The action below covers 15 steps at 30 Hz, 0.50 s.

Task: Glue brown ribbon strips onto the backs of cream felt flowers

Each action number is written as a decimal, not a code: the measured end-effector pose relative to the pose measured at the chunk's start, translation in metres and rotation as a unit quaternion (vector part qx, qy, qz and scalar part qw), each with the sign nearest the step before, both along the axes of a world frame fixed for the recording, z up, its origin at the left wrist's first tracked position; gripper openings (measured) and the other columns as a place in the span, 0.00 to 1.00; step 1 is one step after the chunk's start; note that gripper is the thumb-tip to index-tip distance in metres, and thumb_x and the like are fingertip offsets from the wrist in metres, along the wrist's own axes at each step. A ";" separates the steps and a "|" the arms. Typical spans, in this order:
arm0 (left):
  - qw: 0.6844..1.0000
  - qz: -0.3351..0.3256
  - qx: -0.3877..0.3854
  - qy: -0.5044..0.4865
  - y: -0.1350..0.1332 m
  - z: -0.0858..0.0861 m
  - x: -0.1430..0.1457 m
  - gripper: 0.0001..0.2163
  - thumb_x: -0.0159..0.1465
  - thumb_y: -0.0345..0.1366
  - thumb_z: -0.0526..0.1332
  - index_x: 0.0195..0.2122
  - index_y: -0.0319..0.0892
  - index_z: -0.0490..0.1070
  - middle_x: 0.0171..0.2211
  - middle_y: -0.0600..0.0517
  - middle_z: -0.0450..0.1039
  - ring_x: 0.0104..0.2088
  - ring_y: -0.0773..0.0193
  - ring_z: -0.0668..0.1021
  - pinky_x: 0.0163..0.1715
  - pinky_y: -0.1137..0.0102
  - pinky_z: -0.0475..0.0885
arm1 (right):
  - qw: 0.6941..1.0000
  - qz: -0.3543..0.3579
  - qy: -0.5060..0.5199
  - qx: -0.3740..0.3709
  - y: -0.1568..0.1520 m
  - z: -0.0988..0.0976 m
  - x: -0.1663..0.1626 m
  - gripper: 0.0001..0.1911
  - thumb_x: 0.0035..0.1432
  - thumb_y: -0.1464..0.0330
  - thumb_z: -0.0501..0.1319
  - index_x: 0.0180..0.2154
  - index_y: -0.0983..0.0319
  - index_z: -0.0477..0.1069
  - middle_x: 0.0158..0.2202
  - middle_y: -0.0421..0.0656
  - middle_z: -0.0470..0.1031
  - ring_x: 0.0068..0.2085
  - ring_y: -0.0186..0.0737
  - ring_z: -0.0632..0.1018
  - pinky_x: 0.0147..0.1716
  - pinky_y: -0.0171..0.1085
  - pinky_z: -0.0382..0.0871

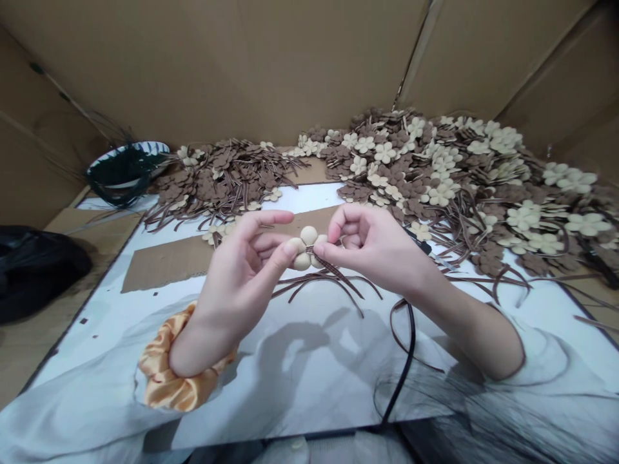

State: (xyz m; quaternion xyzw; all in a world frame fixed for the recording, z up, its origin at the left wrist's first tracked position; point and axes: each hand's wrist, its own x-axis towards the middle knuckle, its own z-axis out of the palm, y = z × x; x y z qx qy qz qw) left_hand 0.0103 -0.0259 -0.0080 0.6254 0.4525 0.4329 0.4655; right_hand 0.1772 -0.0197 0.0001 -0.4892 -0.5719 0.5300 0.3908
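A cream fabric flower point(308, 236) with rounded petals is held up between both hands over the white board. My left hand point(236, 277) pinches it by a left petal with thumb and fingers; an orange satin scrunchie point(181, 361) circles that wrist. My right hand point(382, 248) has thumb and index finger closed at the flower's centre, on a thin brown strip point(333, 267) that crosses it. How the strip is fastened is hidden by the fingertips. More loose brown strips point(309, 278) lie on the board just below the flower.
Brown and cream flowers with strips form a large pile point(435, 167) at the back right and a smaller pile point(227, 174) at the back left. A bowl point(155, 148) holds dark strands. A black bag point(39, 270) lies left; a black cable point(403, 361) crosses the front. Cardboard walls point(271, 71) enclose the area.
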 end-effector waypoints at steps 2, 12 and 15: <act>1.000 -0.014 -0.006 0.025 0.003 0.002 -0.002 0.15 0.59 0.38 0.61 0.45 0.38 0.65 0.30 0.51 0.76 0.31 0.66 0.77 0.30 0.76 0.73 | 1.000 0.001 0.009 -0.004 0.000 0.000 0.000 0.10 0.45 0.75 0.64 0.24 0.64 0.61 0.16 0.29 0.61 0.15 0.20 0.59 0.13 0.24 0.50; 0.989 -0.008 -0.016 0.149 0.010 0.005 -0.004 0.11 0.58 0.42 0.61 0.25 0.38 0.71 0.21 0.54 0.69 0.25 0.68 0.70 0.22 0.76 0.63 | 0.999 0.031 -0.017 0.033 0.000 -0.004 0.004 0.13 0.44 0.73 0.67 0.29 0.63 0.62 0.22 0.32 0.65 0.20 0.23 0.64 0.17 0.26 0.54; 0.989 0.005 -0.020 0.146 0.010 0.005 -0.003 0.11 0.57 0.42 0.62 0.28 0.38 0.72 0.21 0.54 0.70 0.25 0.68 0.70 0.23 0.76 0.63 | 0.998 0.033 -0.035 0.038 0.002 -0.004 0.006 0.12 0.46 0.72 0.65 0.29 0.64 0.62 0.24 0.34 0.66 0.22 0.24 0.66 0.18 0.27 0.55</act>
